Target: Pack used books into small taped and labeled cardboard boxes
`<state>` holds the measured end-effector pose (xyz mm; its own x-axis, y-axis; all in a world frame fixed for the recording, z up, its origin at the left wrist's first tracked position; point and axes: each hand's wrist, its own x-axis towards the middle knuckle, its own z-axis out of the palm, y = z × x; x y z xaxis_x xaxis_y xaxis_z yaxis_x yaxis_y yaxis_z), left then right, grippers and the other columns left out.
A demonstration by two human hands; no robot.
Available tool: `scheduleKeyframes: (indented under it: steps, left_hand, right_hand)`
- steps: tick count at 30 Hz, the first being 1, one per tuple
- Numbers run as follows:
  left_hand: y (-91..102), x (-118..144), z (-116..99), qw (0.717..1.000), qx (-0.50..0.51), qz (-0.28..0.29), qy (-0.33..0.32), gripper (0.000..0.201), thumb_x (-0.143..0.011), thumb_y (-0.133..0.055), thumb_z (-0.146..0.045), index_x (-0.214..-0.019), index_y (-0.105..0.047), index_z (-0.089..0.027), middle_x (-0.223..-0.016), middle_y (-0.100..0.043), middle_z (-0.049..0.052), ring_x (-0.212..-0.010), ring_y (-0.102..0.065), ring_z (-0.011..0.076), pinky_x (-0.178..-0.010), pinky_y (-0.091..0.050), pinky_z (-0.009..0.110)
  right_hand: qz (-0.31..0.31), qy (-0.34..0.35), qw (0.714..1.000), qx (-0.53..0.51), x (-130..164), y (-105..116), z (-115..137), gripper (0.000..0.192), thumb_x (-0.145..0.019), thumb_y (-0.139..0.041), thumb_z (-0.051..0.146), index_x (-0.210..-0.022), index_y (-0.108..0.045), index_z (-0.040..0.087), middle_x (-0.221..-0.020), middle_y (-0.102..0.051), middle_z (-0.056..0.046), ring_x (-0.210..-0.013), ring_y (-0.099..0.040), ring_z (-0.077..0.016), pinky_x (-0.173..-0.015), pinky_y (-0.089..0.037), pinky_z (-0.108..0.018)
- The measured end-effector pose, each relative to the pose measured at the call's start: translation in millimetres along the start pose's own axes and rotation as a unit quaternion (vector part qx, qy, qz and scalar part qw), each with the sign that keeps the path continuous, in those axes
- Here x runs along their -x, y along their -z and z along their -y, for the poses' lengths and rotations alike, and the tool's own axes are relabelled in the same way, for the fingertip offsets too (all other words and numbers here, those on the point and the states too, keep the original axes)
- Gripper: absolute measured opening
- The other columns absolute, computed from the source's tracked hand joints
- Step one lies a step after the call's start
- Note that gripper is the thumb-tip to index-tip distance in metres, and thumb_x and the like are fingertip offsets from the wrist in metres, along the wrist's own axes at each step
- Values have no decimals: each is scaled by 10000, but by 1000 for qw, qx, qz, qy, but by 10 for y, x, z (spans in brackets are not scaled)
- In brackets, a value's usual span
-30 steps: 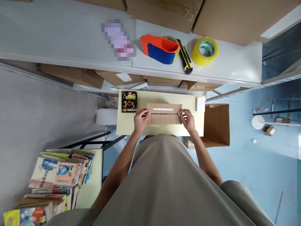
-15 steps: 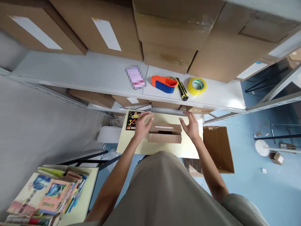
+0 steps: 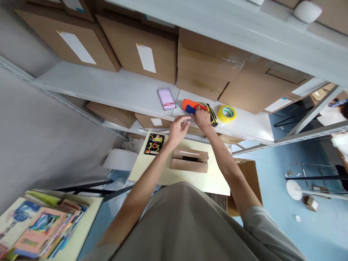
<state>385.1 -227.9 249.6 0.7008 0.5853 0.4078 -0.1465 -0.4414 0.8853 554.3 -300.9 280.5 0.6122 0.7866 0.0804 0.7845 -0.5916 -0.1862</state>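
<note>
My right hand [image 3: 202, 117] reaches onto the shelf, its fingers closed over the near right side of an orange and blue tape dispenser [image 3: 188, 105], hiding part of it. My left hand [image 3: 178, 130] is just to the left and lower, in front of the shelf edge, fingers bent and thumb apart, with nothing in it. A black and yellow box cutter [image 3: 214, 119] lies right beside my right hand. Farther right is a yellow roll of tape [image 3: 226, 114]. Below my hands a small cardboard box [image 3: 189, 165] with a gap along its top lies on the pale table [image 3: 217, 183].
A phone [image 3: 166, 98] lies on the shelf [image 3: 122, 81], with cardboard boxes [image 3: 206, 69] behind it. A black book marked 365 [image 3: 154, 144] is at the table's left. An open carton [image 3: 248, 177] stands right of the table. Books [image 3: 45, 221] are piled lower left.
Both hands have risen from beside the cardboard box toward the shelf. My right hand has taken hold of the tape dispenser. The view has tilted upward.
</note>
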Motion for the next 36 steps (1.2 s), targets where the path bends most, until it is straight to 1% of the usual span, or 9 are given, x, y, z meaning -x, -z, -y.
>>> scheduleKeyframes:
  steps: [3, 6, 10, 13, 18, 23, 29, 31, 36]
  left_hand:
    - [113, 419, -25, 997, 55, -18, 53, 208, -1080, -690, -286, -1261, -772, -223, -1243, -830, 106, -1116, -826, 231, -1067, -687, 410]
    - [225, 896, -128, 991, 102, -23, 89, 241, -1078, -753, -388, -1265, -750, -235, -1210, -835, 95, -1117, -825, 228, -1061, -696, 408]
    - [341, 1380, -281, 986, 109, -23, 121, 276, -1066, -798, -508, -1152, -765, -248, -1116, -827, 70, -1042, -818, 221, -983, -712, 384]
    - [417, 1549, -314, 986, 109, -17, 129, 273, -1076, -783, -526, -1112, -777, -255, -1084, -815, 58, -992, -809, 212, -936, -713, 370]
    - [560, 1635, -294, 987, 85, 34, 133, 253, -1075, -770, -518, -1062, -770, -265, -1062, -794, 64, -970, -784, 221, -904, -703, 380]
    - [789, 1643, -257, 979, 125, 93, 128, 270, -1051, -806, -537, -1077, -800, -268, -1070, -799, 68, -947, -769, 227, -891, -684, 386]
    - [1114, 1412, -28, 923, 257, 104, 269, 638, -943, -816, -835, -1114, -844, -221, -1093, -838, 103, -1090, -815, 310, -951, -688, 422]
    - [1152, 1354, 50, 909, 276, 113, 291, 620, -911, -873, -804, -1074, -855, -207, -1064, -843, 103, -1088, -815, 322, -937, -686, 424]
    - [1112, 1405, 180, 898, 288, 135, 304, 416, -945, -895, -623, -917, -836, -212, -897, -798, 60, -889, -781, 250, -782, -661, 362]
  right_hand:
    - [-37, -67, 985, -155, 496, 15, 31, 682, -1164, -533, 712, -1501, -581, 121, -1231, -811, -263, -1152, -803, -422, -1056, -630, -563]
    - [-19, -70, 932, -355, 1149, -1, 170, 724, -1075, -578, 875, -1366, -618, 213, -1141, -809, -145, -1047, -793, -345, -990, -669, -505]
    - [10, -82, 856, -510, 1817, -121, 446, 700, -1026, -645, 902, -1322, -613, 268, -1133, -803, -94, -1073, -786, -304, -1014, -683, -492]
    - [26, -103, 834, -542, 2056, -210, 616, 698, -1005, -686, 892, -1314, -601, 271, -1178, -801, -102, -1073, -790, -296, -1041, -680, -493]
    - [47, -114, 851, -510, 2226, -271, 757, 716, -1015, -631, 921, -1318, -612, 273, -1194, -796, -101, -1093, -767, -292, -1055, -668, -474]
    - [75, -110, 881, -454, 2334, -224, 740, 715, -989, -641, 945, -1206, -628, 264, -1102, -793, -87, -981, -744, -284, -922, -652, -443]
    - [195, -64, 919, -336, 2398, 172, 642, 649, -1020, -705, 847, -1263, -666, 246, -1099, -817, -97, -937, -749, -301, -825, -632, -438]
    - [233, -43, 921, -310, 2391, 306, 644, 644, -1033, -711, 822, -1326, -677, 250, -1125, -825, -99, -929, -755, -305, -819, -636, -446]
    - [278, -13, 923, -265, 2341, 495, 700, 658, -1049, -712, 791, -1424, -683, 251, -1162, -842, -98, -961, -778, -315, -812, -638, -440]
